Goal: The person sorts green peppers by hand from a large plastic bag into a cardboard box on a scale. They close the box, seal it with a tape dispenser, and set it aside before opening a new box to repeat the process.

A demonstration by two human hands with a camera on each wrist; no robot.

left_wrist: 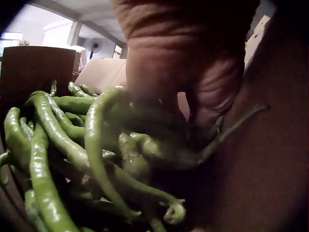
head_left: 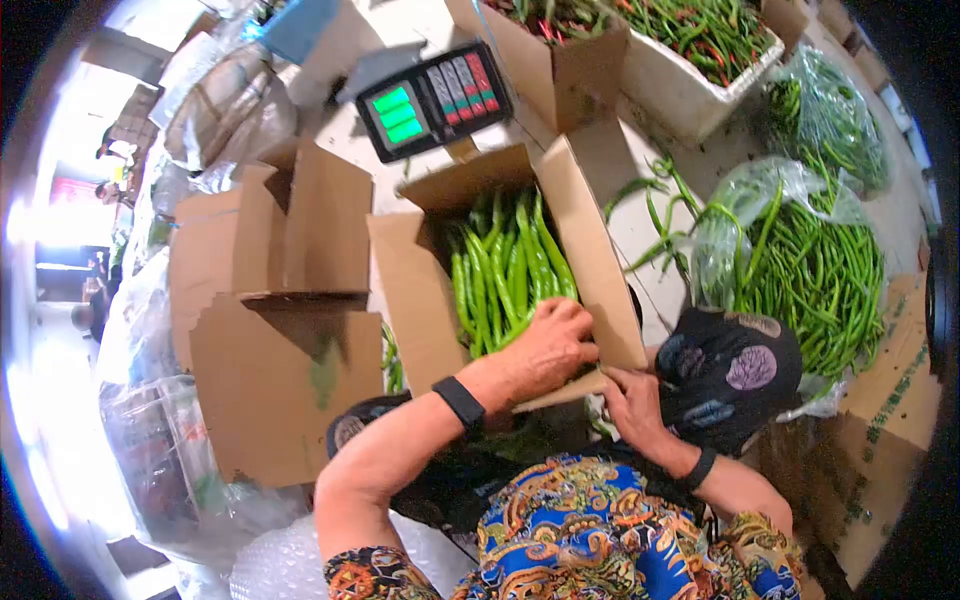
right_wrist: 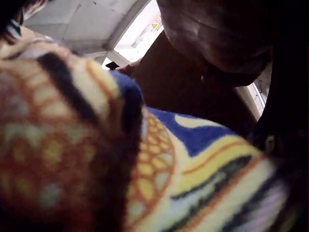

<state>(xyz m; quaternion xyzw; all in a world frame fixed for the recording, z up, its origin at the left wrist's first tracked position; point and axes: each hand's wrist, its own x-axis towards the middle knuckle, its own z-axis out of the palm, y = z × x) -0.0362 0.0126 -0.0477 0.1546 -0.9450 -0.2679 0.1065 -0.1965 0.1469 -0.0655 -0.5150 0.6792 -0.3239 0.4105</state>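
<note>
Right hand [head_left: 632, 405] is pinching the near right corner of the cardboard box [head_left: 413, 285], while the left hand [head_left: 548, 345] reaches over its near edge, back facing up and knuckles bent, into the green peppers [head_left: 500, 262] lying inside, fingertips hidden so can't tell if it's gripping any.

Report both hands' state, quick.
Left hand: curled over green chili peppers; can't tell if gripping any.
Right hand: closed, holding the cardboard box's near flap.

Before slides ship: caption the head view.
Left hand on green chili peppers in a cardboard box, right hand gripping its near flap.
</note>
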